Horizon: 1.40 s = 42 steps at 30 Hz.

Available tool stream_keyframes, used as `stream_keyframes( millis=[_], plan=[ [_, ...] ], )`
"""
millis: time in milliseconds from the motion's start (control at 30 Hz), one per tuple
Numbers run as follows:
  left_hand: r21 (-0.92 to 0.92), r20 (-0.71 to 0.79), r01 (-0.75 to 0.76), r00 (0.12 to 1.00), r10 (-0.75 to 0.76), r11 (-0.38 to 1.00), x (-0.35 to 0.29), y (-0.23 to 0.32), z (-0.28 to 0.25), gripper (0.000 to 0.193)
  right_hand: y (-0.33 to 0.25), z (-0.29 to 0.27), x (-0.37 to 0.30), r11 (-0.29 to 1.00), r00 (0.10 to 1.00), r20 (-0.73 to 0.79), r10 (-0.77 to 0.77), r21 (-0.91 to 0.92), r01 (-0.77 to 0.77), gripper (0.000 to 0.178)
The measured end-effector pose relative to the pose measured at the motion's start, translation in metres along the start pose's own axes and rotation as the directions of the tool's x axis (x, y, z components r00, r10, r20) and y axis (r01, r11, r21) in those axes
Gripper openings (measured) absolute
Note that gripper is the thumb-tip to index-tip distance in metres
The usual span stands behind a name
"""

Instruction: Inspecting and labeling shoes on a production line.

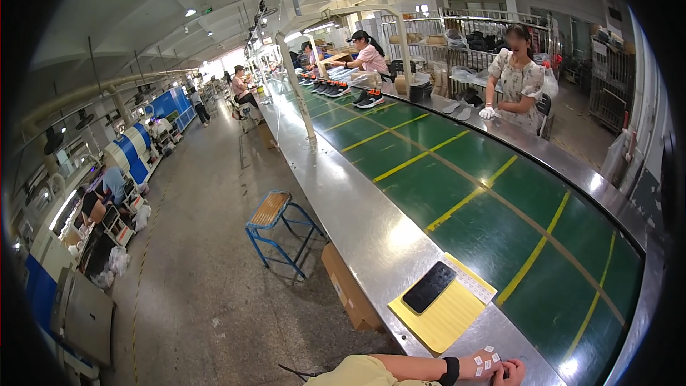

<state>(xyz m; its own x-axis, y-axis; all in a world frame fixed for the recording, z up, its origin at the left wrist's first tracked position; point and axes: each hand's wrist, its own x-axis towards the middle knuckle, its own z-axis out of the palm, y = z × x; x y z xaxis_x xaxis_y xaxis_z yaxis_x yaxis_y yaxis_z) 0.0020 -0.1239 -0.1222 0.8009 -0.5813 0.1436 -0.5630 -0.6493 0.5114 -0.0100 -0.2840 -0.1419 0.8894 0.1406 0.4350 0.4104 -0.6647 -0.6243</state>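
My left forearm, with a black wristband, reaches in from the lower edge over the metal table border. On the back of my left hand (480,362) are several small white stickers; its fingers are mostly hidden. Beside it, at the lower edge, the curled fingers of my right hand (510,372) show in part, close against the left hand. Anything between those fingers is hidden. Just beyond lies a yellow pad (421,327), with a black phone (429,287) on it. A white label strip (471,285) lies along the pad's far side.
A green conveyor belt (471,171) with yellow lines runs ahead, several shoes (370,99) standing on it far off. Across it sits a co-worker (516,89) wearing a white glove. A blue-legged stool (271,210) and cardboard box (350,293) are on the left.
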Motion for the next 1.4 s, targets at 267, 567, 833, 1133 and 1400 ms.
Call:
stream_keyframes(
  millis=[267,567,833,1133,1400],
  plan=[
    [0.009,-0.033,-0.025,0.999,0.025,1.0,0.0,-0.001,0.004,0.012,0.002,0.001,-0.002,1.0,1.0,0.01,0.03,0.007,-0.03,0.011],
    [-0.009,-0.141,-0.1,0.985,0.097,0.995,-0.004,-0.005,0.009,0.007,0.004,0.001,-0.001,0.999,1.0,0.004,0.025,0.042,-0.025,0.011],
    [-0.006,-0.121,-0.026,0.992,0.025,1.0,0.002,0.005,0.009,0.014,0.013,0.0,-0.005,0.999,1.0,-0.012,0.021,0.034,-0.021,0.01],
    [-0.048,-0.064,0.037,0.997,-0.04,0.998,-0.006,0.009,-0.001,0.012,0.004,0.006,-0.007,0.998,1.0,-0.029,0.011,0.058,-0.01,0.01],
    [-0.02,0.055,-0.068,0.996,0.069,0.997,0.001,-0.013,0.001,0.021,-0.001,0.006,0.006,0.998,0.985,-0.165,0.055,0.019,-0.053,0.009]
  ],
)
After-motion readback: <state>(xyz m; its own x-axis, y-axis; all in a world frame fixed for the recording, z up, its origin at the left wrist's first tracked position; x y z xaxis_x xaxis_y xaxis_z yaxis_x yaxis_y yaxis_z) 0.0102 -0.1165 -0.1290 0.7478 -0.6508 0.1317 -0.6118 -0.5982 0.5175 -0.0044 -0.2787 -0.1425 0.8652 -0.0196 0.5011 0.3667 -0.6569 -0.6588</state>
